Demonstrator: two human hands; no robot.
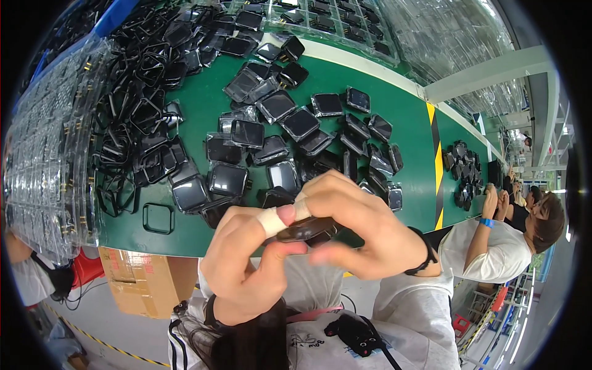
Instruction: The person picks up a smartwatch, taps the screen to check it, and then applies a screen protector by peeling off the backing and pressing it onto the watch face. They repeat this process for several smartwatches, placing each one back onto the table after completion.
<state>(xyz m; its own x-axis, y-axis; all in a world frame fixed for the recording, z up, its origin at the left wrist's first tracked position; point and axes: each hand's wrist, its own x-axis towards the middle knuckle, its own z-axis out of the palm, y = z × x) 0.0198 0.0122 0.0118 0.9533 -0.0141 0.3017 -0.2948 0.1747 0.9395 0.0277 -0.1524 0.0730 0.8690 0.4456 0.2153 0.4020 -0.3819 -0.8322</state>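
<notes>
My left hand and my right hand meet at the table's near edge, both closed around a dark, glossy smartwatch body. It is held edge-on, so its face does not show. Pale tape wraps a finger on each hand, and the right thumb is slightly blurred. Just beyond my fingers spreads a loose heap of square black smartwatch bodies, some in clear film. Further left lies a tangled pile of black square frames. One single frame lies apart near the front edge.
Stacked clear plastic trays stand at the left, with another filled tray at the back. A yellow-black tape strip crosses the green table. At the right, a co-worker sits by another pile. A cardboard box stands below.
</notes>
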